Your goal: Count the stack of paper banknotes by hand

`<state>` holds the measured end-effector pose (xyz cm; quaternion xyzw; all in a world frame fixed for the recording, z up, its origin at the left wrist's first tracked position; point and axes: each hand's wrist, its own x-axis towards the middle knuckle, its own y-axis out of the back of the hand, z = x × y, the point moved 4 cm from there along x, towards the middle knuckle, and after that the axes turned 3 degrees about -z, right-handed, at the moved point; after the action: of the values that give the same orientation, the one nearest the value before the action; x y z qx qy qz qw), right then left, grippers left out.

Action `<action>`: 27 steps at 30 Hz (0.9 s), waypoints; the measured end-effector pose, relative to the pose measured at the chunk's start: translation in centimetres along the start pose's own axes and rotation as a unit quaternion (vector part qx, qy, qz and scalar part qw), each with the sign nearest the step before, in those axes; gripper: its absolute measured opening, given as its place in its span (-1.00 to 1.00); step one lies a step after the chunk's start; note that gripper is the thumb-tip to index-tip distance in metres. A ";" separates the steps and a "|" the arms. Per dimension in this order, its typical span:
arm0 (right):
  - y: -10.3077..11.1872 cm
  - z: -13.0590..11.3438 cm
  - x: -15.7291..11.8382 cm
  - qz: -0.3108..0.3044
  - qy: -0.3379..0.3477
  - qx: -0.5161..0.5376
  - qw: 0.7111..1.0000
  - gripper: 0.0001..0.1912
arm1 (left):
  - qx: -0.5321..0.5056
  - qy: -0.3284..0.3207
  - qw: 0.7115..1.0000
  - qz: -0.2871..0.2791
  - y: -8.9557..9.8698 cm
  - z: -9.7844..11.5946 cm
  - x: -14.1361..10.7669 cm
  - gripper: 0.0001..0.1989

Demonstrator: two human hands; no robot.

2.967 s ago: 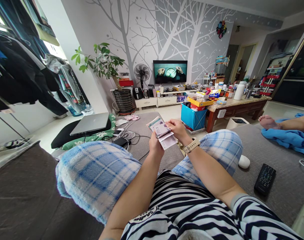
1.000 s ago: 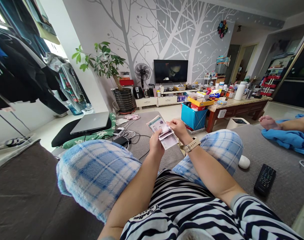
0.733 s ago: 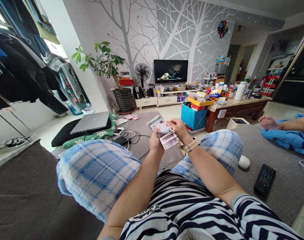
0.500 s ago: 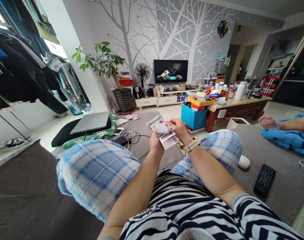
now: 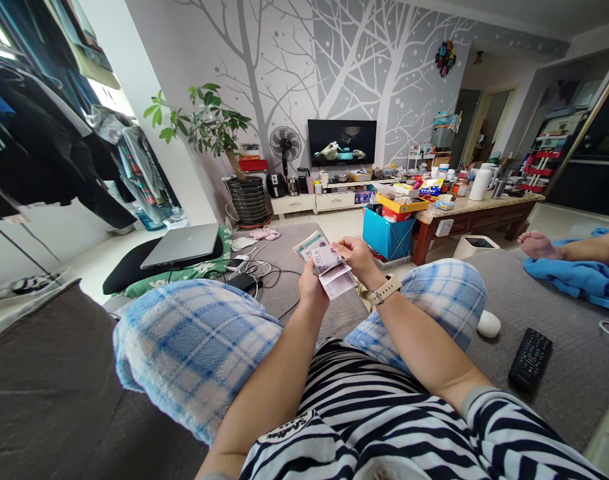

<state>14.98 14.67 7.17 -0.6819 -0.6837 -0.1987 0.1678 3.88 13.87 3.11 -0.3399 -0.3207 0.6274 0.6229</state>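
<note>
Several banknotes (image 5: 337, 283), pale purple and green, are held up between my two hands, above the grey sofa and between my knees. My left hand (image 5: 313, 288) grips their lower left side, with the thumb on top. At the upper right, the fingers of my right hand (image 5: 355, 255) pinch a note's edge. One note is folded or bent, and its flap hangs toward me. A beige-strapped watch (image 5: 384, 291) is on my right wrist. The fingers behind the notes are hidden.
A laptop (image 5: 181, 245) lies on a cushion at left, with tangled cables (image 5: 264, 268) beside it. To the right are a white mouse (image 5: 489, 325), a black remote (image 5: 531, 359) and another person's bare foot (image 5: 537, 245). A cluttered table (image 5: 514, 200) and blue bin (image 5: 387, 233) stand ahead.
My hands and the banknotes stay almost in place. The picture on the television has shifted slightly.
</note>
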 end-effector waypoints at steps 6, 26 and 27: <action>-0.1 -0.2 0.0 -0.006 -0.003 -0.011 1.000 -0.65 | 0.011 -0.004 1.000 0.014 0.6 -0.1 0.3 -0.81; -0.1 -0.1 0.1 -0.010 0.017 -0.002 1.000 -0.71 | 0.028 -0.004 0.999 0.017 0.9 -0.4 0.7 -0.83; -0.1 -0.1 0.0 -0.010 0.018 -0.002 1.000 -0.71 | 0.030 -0.003 0.999 0.019 0.9 -0.3 0.7 -0.84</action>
<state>14.88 14.65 7.31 -0.6718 -0.6869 -0.2135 0.1769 3.65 14.52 2.13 -0.3248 -0.2972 0.6496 0.6199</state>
